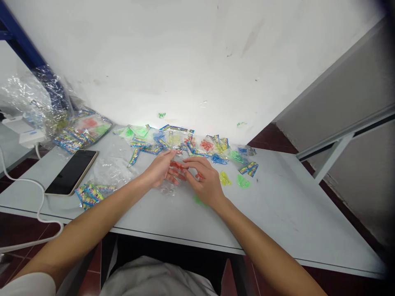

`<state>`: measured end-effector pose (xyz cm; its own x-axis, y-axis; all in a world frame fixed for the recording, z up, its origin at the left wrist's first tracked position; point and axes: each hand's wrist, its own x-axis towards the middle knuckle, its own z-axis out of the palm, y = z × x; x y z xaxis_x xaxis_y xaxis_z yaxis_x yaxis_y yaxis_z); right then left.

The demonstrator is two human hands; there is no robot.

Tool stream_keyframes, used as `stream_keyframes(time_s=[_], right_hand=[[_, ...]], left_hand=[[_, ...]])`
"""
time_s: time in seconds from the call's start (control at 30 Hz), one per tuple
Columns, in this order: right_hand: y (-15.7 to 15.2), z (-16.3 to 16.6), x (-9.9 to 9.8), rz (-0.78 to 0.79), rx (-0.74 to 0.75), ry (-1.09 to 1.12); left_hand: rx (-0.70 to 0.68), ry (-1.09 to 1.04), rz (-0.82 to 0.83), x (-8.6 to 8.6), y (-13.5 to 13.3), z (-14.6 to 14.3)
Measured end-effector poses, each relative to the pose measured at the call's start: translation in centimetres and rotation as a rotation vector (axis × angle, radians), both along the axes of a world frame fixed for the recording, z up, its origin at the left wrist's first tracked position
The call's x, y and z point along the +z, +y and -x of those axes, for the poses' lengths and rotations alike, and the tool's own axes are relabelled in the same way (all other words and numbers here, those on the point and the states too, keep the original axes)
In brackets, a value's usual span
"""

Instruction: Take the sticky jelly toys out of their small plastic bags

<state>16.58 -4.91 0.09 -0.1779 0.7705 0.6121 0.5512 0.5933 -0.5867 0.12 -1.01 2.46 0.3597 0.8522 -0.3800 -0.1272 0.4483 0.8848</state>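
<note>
My left hand (158,169) is turned partly palm up over the table, fingers loosely curled around a small red rubbery piece (177,165). From the other side my right hand (206,180) pinches the same piece between thumb and fingertips. Its exact shape is hidden by the fingers. Below the hands lies a crumpled clear plastic bag (168,188). Right of my right hand are a loose yellow rubbery piece (225,178) and a green one (243,181). Another green piece (198,200) shows partly beneath that hand.
Clear packets with colourful labels (175,137) line the wall. A filled plastic bag (89,127) stands at the back left, near a phone (72,172), a white cable (41,205) and folded labels (91,195). Green bits (161,115) stick to the white wall (185,61).
</note>
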Motion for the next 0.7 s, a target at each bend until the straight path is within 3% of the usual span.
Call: stream_keyframes(time_s=[0.13, 0.3, 0.47, 0.57, 0.7], right_hand=[[-0.5, 0.2, 0.5, 0.027, 0.053, 0.056], [-0.8, 0.0, 1.6, 0.36, 0.059, 0.244], [0.1, -1.4, 2.5, 0.572, 0.126, 0.467], [0.8, -2.7, 2.6, 0.722, 0.136, 0.502], [1.4, -4.1, 3.1, 0.791, 0.223, 0.461]], left_hand=[[0.017, 0.034, -0.015, 0.1, 0.4, 0.3], [0.18, 0.103, -0.098, 0.2, 0.7, 0.4], [0.299, 0.162, -0.23, 0.6, 1.3, 0.7], [0.366, 0.183, -0.301, 0.8, 2.0, 1.3], [0.377, 0.193, -0.353, 1.3, 2.4, 2.3]])
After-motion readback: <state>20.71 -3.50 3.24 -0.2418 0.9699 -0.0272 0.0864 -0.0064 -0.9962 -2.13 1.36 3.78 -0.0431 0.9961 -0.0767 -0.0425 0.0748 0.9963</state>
